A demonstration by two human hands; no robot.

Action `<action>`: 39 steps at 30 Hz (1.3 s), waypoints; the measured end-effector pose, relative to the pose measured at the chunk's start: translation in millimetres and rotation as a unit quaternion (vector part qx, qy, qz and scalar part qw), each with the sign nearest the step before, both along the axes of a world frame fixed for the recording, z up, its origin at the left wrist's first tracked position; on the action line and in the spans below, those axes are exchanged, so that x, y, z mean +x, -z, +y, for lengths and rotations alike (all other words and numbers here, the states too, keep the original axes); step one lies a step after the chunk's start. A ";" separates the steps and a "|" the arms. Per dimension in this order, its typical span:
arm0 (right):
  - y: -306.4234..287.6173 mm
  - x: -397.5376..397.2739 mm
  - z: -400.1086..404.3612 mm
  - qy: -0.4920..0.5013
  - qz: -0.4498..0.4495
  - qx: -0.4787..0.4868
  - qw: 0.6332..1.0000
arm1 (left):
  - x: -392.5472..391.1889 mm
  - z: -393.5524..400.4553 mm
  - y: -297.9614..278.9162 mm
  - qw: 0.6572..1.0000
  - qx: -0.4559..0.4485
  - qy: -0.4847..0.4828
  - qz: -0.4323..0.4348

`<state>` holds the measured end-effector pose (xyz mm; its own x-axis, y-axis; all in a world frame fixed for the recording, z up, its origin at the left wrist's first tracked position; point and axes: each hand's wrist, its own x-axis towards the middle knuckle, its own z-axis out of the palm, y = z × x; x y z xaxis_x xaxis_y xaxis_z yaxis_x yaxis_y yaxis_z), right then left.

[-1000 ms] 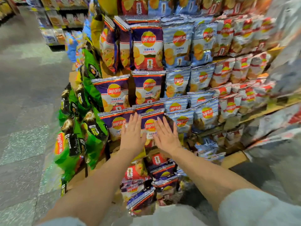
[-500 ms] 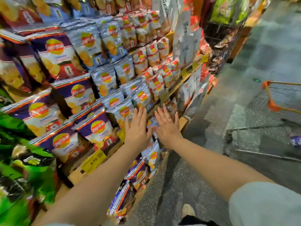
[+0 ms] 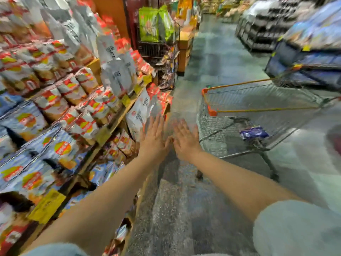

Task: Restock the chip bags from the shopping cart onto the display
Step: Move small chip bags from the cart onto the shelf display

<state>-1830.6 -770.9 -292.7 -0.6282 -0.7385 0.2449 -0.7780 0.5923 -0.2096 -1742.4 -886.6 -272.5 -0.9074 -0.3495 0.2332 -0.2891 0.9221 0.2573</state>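
Note:
My left hand (image 3: 154, 139) and my right hand (image 3: 185, 140) are stretched out side by side over the aisle floor, palms down, fingers spread, holding nothing. They hover past the right end of the chip display (image 3: 103, 134), between it and the shopping cart (image 3: 212, 112). The wire cart with orange trim stands to the right; one blue-purple chip bag (image 3: 253, 133) lies in its basket. The display on the left is packed with blue, red-white and white chip bags (image 3: 60, 147). The whole view is motion-blurred.
A wire rack (image 3: 156, 50) with green bags stands at the display's far end. Dark shelves (image 3: 262, 32) and a blue stack (image 3: 304, 60) line the aisle's right side. Grey speckled floor (image 3: 184, 209) runs between display and cart. Yellow price tags (image 3: 47, 206) hang on shelf edges.
The view has swung right, from the purple and blue bags to the aisle and the cart. Both hands left the bags they were pressing and now hover in the air near the cart.

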 end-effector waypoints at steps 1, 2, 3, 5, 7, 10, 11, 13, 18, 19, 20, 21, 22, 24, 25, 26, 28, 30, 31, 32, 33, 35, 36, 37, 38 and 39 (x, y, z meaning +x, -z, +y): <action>-1.6 -16.0 16.1 0.006 0.003 0.003 1.000 | -18.5 13.8 -2.7 1.000 -0.003 0.015 0.001; -0.9 -31.8 31.3 0.015 0.008 0.011 1.000 | -36.9 27.1 -4.0 1.000 -0.009 0.027 0.000; -0.4 -46.6 46.9 0.026 0.019 0.022 0.999 | -55.3 40.6 -4.6 0.999 -0.016 0.037 -0.001; -1.4 -74.2 77.5 0.054 0.050 0.024 0.997 | -89.7 65.7 -2.8 0.998 -0.027 0.051 -0.011; 1.8 -102.8 106.7 0.082 0.051 0.029 0.995 | -120.5 90.2 -0.1 0.997 -0.025 0.065 -0.017; 5.7 -138.5 151.3 0.106 0.020 0.038 0.993 | -162.4 129.6 2.1 0.994 -0.002 0.102 -0.023; 3.8 -148.3 164.3 0.113 0.017 0.032 0.993 | -174.2 141.7 2.2 0.993 0.003 0.114 -0.027; 3.4 -170.0 184.5 0.129 0.011 0.040 0.991 | -197.8 159.6 3.4 0.990 -0.001 0.134 -0.033; 9.3 -230.3 213.0 0.154 0.000 0.085 0.984 | -271.7 175.8 7.9 0.983 -0.029 0.175 -0.048; 10.6 -245.1 215.3 0.155 0.004 0.084 0.984 | -290.1 177.1 9.5 0.981 -0.027 0.183 -0.052; 11.9 -261.1 216.7 0.160 0.005 0.083 0.984 | -309.0 178.2 10.7 0.980 -0.029 0.190 -0.053; 13.0 -278.4 216.9 0.165 0.004 0.082 0.983 | -328.8 179.2 10.7 0.979 -0.031 0.196 -0.053; 13.9 -296.6 216.9 0.172 0.000 0.077 0.982 | -348.7 180.0 10.2 0.977 -0.031 0.203 -0.051; 12.0 -333.7 216.5 0.181 0.002 0.059 0.982 | -390.8 180.6 8.8 0.974 -0.026 0.220 -0.040; 10.4 -352.6 216.8 0.184 0.007 0.059 0.981 | -411.6 180.0 8.9 0.973 -0.027 0.225 -0.031; 9.6 -372.7 217.8 0.188 0.011 0.066 0.980 | -433.5 178.6 9.3 0.973 -0.023 0.229 -0.022; 7.6 -410.7 221.1 0.202 0.013 0.079 0.976 | -476.5 175.2 12.4 0.972 -0.006 0.233 -0.013; 6.5 -447.6 226.2 0.221 0.015 0.089 0.971 | -518.2 174.3 16.5 0.971 0.004 0.240 -0.014; 6.4 -466.1 229.4 0.229 0.018 0.090 0.969 | -538.6 175.3 17.7 0.969 0.000 0.248 -0.018; 7.8 -485.0 234.0 0.237 0.019 0.087 0.967 | -558.7 177.7 20.1 0.967 -0.008 0.255 -0.022; 7.7 -502.6 238.2 0.243 0.018 0.085 0.966 | -576.9 181.5 21.4 0.966 -0.016 0.259 -0.019; 9.4 -533.9 248.2 0.260 0.011 0.078 0.962 | -609.0 191.7 25.9 0.964 -0.012 0.264 -0.013; 10.0 -548.6 253.2 0.267 0.010 0.072 0.961 | -623.8 198.9 27.8 0.964 -0.004 0.265 -0.010; 10.3 -561.3 257.1 0.268 0.006 0.068 0.961 | -636.9 206.2 31.3 0.964 0.000 0.267 -0.010; 11.6 -573.4 261.6 0.267 0.000 0.070 0.961 | -648.8 213.6 33.1 0.963 0.005 0.268 -0.012; 13.3 -586.1 267.0 0.268 -0.008 0.078 0.960 | -660.9 221.4 36.0 0.963 0.007 0.268 -0.017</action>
<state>-2416.7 -503.9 -306.0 -0.9312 -0.3344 0.1450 -0.3494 0.9323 -0.0938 -2403.3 -665.2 -308.5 -0.9654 0.1687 0.1987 0.2195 0.9374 0.2704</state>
